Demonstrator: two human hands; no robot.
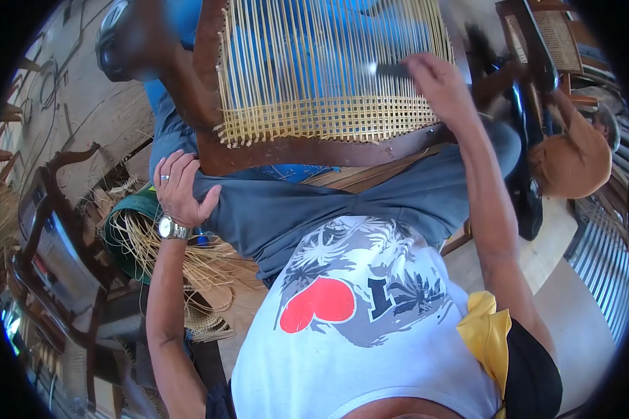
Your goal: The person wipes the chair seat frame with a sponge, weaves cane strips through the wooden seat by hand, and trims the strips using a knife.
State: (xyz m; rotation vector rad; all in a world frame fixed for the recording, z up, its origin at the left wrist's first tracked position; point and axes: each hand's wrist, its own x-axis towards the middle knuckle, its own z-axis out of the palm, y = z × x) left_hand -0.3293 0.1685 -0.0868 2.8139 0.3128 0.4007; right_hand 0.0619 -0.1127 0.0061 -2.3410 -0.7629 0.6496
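Observation:
A dark wooden chair frame [314, 155] lies across my knees with a partly woven cane panel [314, 119]. The weave is a close grid along the edge nearest me, while farther off only lengthwise strands are strung. My right hand [442, 87] is closed around a dark-handled tool [391, 70] with a shiny metal tip, held over the strands just beyond the woven band; the tip is blurred. Flat on my thigh, beside the frame's corner, rests my left hand [183, 185] with fingers apart, holding nothing. A metal wristwatch [171, 227] is on that wrist.
Loose cane strands [147, 241] spill from a green container [122, 216] by my left leg. A dark wooden chair [56, 244] stands at far left. Another person in a brown top [573, 164] is at the right, near more chair parts [528, 42]. A cable [49, 80] lies on the floor.

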